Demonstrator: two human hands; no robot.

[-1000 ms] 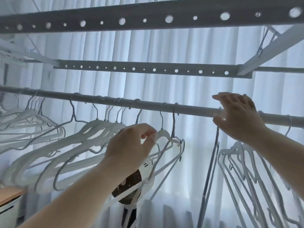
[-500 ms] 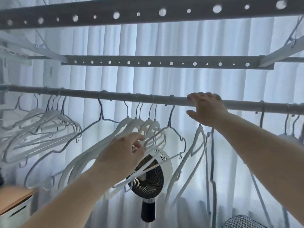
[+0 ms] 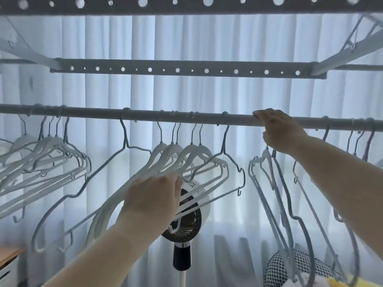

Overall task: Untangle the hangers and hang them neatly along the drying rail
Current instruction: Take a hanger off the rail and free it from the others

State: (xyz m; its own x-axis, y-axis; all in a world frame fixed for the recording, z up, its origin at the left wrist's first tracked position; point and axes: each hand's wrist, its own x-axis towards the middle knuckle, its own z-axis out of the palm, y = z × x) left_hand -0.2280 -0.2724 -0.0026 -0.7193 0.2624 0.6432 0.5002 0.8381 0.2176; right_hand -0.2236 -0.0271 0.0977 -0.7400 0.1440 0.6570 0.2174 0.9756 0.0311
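Observation:
A grey drying rail (image 3: 145, 116) runs across the view with pale hangers hooked along it. My left hand (image 3: 153, 198) grips the shoulders of the middle bunch of white hangers (image 3: 186, 154), which hang tilted to the left. My right hand (image 3: 279, 131) rests over the rail, fingers curled on top, at the hooks of two or three hangers (image 3: 267, 183) dangling below it. A thin wire hanger (image 3: 87, 183) hangs alone left of the middle bunch. Another bunch (image 3: 45, 160) sits at the far left, and more hooks (image 3: 360, 131) at the far right.
Two perforated bars (image 3: 178, 70) of the rack cross overhead. A standing fan (image 3: 186, 216) is behind the hangers, in front of white curtains. A houndstooth basket (image 3: 294, 268) sits low right, and a wooden-topped unit (image 3: 9, 257) low left.
The view has shifted right and down, so the rail sits lower. My right hand slid left along the rail with dangling hangers. My left hand stays on the middle bunch.

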